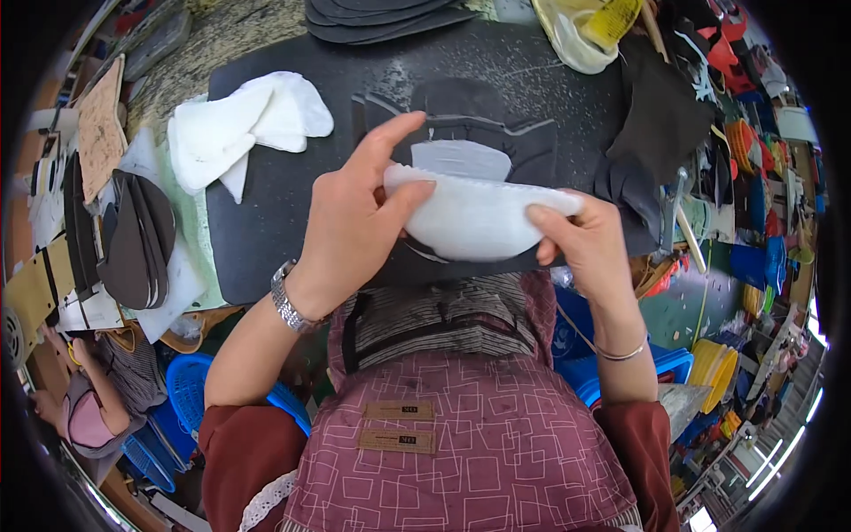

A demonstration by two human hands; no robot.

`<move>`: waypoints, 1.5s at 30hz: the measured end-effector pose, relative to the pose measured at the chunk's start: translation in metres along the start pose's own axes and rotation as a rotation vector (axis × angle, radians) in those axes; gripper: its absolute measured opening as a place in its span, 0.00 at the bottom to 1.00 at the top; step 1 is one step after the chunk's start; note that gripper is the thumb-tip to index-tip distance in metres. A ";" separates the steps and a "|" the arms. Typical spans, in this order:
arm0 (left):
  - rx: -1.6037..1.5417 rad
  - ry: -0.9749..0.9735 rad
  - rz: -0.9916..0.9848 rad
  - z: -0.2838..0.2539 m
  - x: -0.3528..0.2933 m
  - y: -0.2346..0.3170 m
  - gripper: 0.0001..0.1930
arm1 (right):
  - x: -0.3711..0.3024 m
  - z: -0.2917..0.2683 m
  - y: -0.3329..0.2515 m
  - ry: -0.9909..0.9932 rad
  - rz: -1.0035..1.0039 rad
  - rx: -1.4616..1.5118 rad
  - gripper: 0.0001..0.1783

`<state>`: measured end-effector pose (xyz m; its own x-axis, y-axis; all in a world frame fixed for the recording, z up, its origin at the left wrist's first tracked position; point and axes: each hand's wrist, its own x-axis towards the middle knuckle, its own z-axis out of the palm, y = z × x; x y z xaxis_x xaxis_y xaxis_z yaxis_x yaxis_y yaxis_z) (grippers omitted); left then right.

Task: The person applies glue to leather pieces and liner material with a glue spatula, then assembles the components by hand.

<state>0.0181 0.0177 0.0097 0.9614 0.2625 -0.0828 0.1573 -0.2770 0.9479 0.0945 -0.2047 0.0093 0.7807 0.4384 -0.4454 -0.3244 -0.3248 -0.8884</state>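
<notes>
Stretched between my two hands is a white, curved, flexible piece (pixel 479 217), its material unclear, held above the near part of a black work mat. My left hand (pixel 355 208) grips its left end with the thumb on the face and the index finger pointing outward. At the right end my right hand (pixel 581 235) pinches it between thumb and fingers. Just beyond, a dark grey cut piece (pixel 527 146) lies flat with a pale grey-white patch (pixel 461 160) on it. The white piece partly covers both.
White cut pieces (pixel 213 133) lie in a loose pile at the mat's (pixel 266 257) far left. Stacked dark soles (pixel 381 19) sit at the back, beside a yellow-white container (pixel 581 40). More dark pieces (pixel 137 239) lie left; black scraps (pixel 660 111) lie right. Another person (pixel 89 399) sits at lower left.
</notes>
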 end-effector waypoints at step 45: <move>0.162 0.073 0.828 0.144 0.041 0.081 0.25 | 0.008 -0.109 -0.065 0.620 -0.515 0.053 0.07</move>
<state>0.1033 -0.1272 0.0383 0.7642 -0.0263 0.6444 -0.5559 -0.5335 0.6374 0.1795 -0.2714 0.0756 0.9882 -0.0271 0.1506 0.1444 -0.1618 -0.9762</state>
